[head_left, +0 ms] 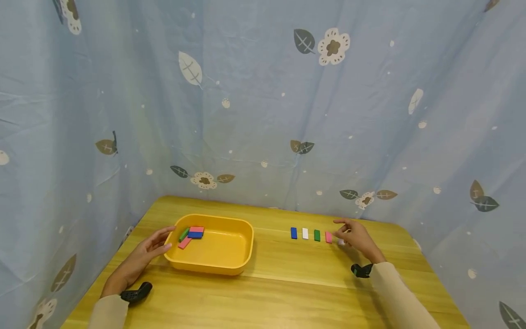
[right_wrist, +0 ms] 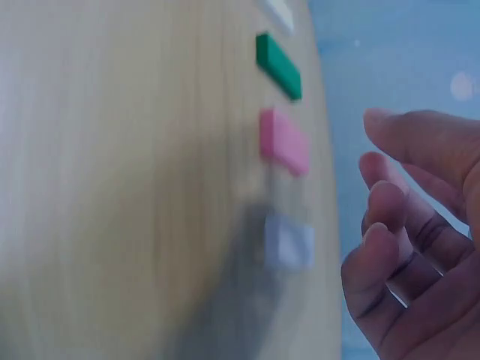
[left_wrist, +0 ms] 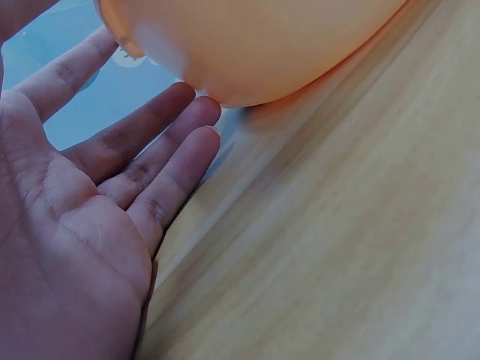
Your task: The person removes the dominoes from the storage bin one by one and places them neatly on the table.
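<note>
My left hand (head_left: 141, 258) is at the left end of a yellow plastic basin (head_left: 232, 269), its extended fingertips against the outer wall (left_wrist: 270, 45). Inside the basin lie a green block (head_left: 184, 235), a blue block (head_left: 195, 235) and two pink ones. Over the right end of a row of small flat blocks hovers my right hand (head_left: 357, 235), fingers loosely bent with nothing between them. Beneath it is a whitish block (right_wrist: 289, 241), partly covered in the head view. To its left run a pink block (right_wrist: 283, 141), a green block (right_wrist: 278, 66), a white block (head_left: 305, 233) and a blue block (head_left: 293, 233).
Everything stands on a yellow wood-grain table (head_left: 263, 297). A pale blue curtain (head_left: 255, 114) with leaf and flower prints hangs behind the table and along its sides. Bare tabletop lies between the basin and the row.
</note>
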